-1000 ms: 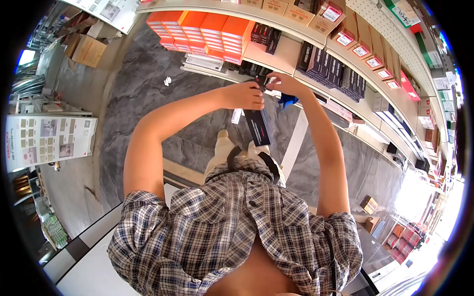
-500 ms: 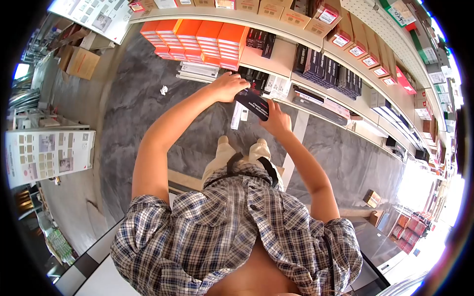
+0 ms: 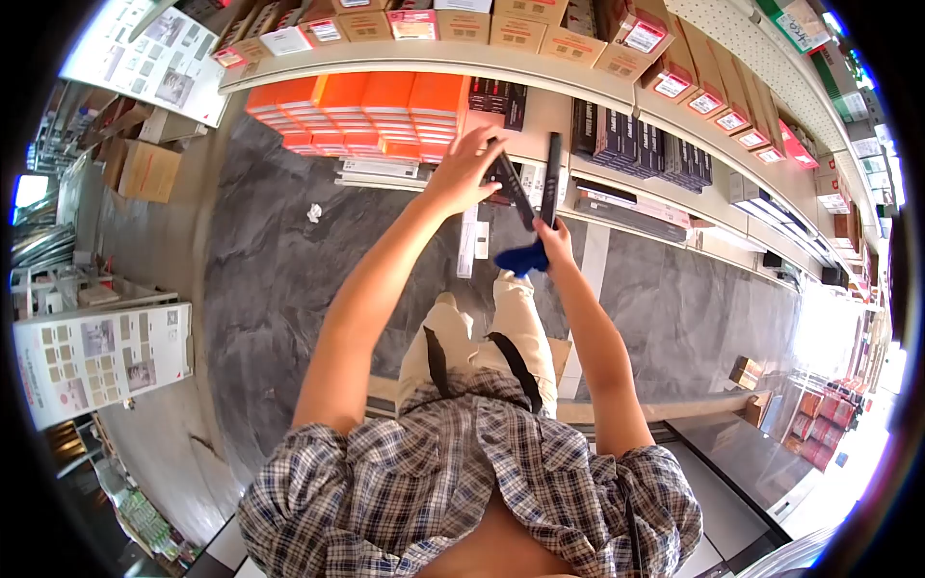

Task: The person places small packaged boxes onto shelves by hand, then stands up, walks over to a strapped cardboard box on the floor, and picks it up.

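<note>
My left hand (image 3: 464, 173) is closed around the upper end of a narrow black box (image 3: 515, 190). The lower end of that box meets my right hand (image 3: 555, 243). A second slim black box (image 3: 551, 178) stands up from my right hand, whose fingers are wrapped round its lower end. Dark blue cloth (image 3: 523, 258) is bunched at the same hand and hangs to its left. Both boxes spread apart in a V in front of the lower shelf (image 3: 540, 135). Part of each box's grip is hidden behind fingers.
Orange boxes (image 3: 385, 99) are stacked on the left of the shelf, with dark boxes (image 3: 631, 140) to the right. Brown cartons (image 3: 520, 34) line the upper shelf. A long white strip (image 3: 466, 243) and crumpled paper (image 3: 314, 213) lie on the grey floor (image 3: 279, 279).
Both hands held one black box before; now two narrow black boxes show, angled apart. Blue cloth has appeared at my right hand. My view has shifted slightly.
</note>
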`<state>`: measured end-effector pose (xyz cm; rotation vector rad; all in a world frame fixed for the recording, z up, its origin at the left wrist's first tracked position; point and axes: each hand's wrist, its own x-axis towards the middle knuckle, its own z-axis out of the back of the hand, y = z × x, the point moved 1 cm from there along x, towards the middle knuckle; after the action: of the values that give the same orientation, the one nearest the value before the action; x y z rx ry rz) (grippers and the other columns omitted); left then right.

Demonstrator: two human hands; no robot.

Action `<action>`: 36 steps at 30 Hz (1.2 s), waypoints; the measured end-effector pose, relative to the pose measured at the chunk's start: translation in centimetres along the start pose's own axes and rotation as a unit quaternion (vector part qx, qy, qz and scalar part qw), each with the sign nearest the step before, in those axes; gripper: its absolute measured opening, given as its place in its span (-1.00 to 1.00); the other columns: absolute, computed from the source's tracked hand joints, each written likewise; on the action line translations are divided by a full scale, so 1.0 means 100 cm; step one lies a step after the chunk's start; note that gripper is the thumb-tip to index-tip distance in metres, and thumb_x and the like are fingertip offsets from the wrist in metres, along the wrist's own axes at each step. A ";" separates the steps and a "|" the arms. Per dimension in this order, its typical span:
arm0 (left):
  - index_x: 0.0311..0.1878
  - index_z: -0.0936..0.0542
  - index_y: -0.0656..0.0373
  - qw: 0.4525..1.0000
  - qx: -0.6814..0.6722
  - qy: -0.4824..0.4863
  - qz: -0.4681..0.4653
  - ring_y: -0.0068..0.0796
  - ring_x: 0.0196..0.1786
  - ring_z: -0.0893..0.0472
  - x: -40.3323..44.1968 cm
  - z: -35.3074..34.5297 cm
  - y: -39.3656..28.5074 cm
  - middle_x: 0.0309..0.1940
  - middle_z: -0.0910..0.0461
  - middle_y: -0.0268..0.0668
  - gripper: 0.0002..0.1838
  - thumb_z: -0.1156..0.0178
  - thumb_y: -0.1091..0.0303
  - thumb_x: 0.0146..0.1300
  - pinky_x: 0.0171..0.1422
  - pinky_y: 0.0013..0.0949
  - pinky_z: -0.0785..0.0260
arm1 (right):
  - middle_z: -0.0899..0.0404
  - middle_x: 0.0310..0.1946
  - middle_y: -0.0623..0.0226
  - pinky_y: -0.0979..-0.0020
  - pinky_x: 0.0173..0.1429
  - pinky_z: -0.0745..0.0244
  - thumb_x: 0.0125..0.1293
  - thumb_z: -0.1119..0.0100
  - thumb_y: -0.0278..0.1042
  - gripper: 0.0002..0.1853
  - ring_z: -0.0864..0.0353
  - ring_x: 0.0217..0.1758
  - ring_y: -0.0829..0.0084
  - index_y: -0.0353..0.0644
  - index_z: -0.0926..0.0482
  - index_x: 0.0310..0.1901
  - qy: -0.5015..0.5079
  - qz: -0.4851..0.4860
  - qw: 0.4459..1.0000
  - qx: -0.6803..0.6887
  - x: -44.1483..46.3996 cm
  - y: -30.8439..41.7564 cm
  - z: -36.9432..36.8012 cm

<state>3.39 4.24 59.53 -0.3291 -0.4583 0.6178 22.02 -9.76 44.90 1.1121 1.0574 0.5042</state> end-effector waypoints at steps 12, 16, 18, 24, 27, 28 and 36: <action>0.02 -0.42 0.18 0.964 -0.144 -0.095 0.203 -0.18 -0.04 -0.51 -0.125 -0.159 0.043 -0.05 -0.47 -0.15 -0.62 -0.09 0.57 0.07 0.05 -0.26 -0.38 | -0.56 -0.18 0.03 0.26 0.01 -0.42 -0.21 -0.35 -0.05 -0.32 -0.56 -0.10 0.16 -0.33 -0.45 -0.05 -0.198 -0.004 0.974 -0.113 0.231 -0.003 -0.037; -0.03 -0.44 0.19 0.951 -0.164 -0.141 0.222 -0.20 -0.11 -0.54 -0.140 -0.203 0.071 -0.13 -0.50 -0.16 -0.65 -0.06 0.60 0.06 -0.01 -0.28 -0.41 | -0.52 -0.10 -0.12 0.23 0.14 -0.39 -0.24 -0.32 -0.04 -0.24 -0.51 0.02 -0.01 -0.43 -0.38 -0.02 -0.214 0.019 0.947 -0.238 0.287 0.002 -0.090; -0.05 -0.45 0.20 0.944 -0.162 -0.148 0.246 -0.22 -0.12 -0.55 -0.155 -0.221 0.078 -0.14 -0.50 -0.17 -0.66 -0.06 0.63 0.06 -0.02 -0.30 -0.41 | -0.51 -0.09 -0.16 0.20 0.14 -0.41 -0.19 -0.31 -0.02 -0.22 -0.50 0.05 -0.02 -0.47 -0.31 -0.01 -0.148 0.012 0.916 -0.373 0.302 0.000 -0.103; -0.12 -0.48 0.21 0.920 -0.200 -0.159 0.296 -0.28 -0.20 -0.58 -0.206 -0.247 0.081 -0.17 -0.52 -0.19 -0.68 -0.05 0.71 0.03 -0.10 -0.35 -0.45 | -0.48 -0.04 -0.18 0.18 0.11 -0.45 -0.16 -0.35 0.15 -0.06 -0.51 0.05 -0.02 -0.43 -0.17 0.07 -0.101 0.093 0.873 -0.469 0.336 0.005 -0.127; -0.16 -0.50 0.22 0.914 -0.199 -0.161 0.314 -0.31 -0.23 -0.58 -0.217 -0.243 0.078 -0.18 -0.53 -0.21 -0.69 -0.04 0.73 0.02 -0.11 -0.39 -0.45 | -0.50 -0.06 -0.15 0.18 0.09 -0.46 -0.16 -0.35 0.18 -0.05 -0.53 0.02 0.00 -0.41 -0.15 0.08 -0.059 0.069 0.863 -0.497 0.338 0.010 -0.122; -0.16 -0.50 0.22 0.909 -0.210 -0.149 0.329 -0.32 -0.23 -0.58 -0.218 -0.240 0.081 -0.17 -0.53 -0.21 -0.69 -0.03 0.74 0.01 -0.12 -0.39 -0.46 | -0.53 -0.10 -0.12 0.17 0.07 -0.47 -0.14 -0.35 0.15 -0.10 -0.55 -0.01 0.00 -0.40 -0.17 0.06 -0.074 0.054 0.864 -0.495 0.332 0.011 -0.121; -0.14 -0.49 0.21 0.915 -0.205 -0.118 0.328 -0.34 -0.25 -0.58 -0.212 -0.229 0.101 -0.18 -0.53 -0.23 -0.68 -0.03 0.72 0.02 -0.16 -0.39 -0.46 | -0.53 -0.17 -0.17 0.11 0.01 -0.45 -0.13 -0.28 0.33 -0.09 -0.54 -0.04 -0.05 -0.41 -0.25 -0.05 -0.136 0.040 0.875 -0.463 0.289 0.003 -0.121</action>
<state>-5.16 -4.75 29.16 -0.8328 -0.7203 1.2299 24.41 18.69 32.05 0.3421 0.4049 0.7819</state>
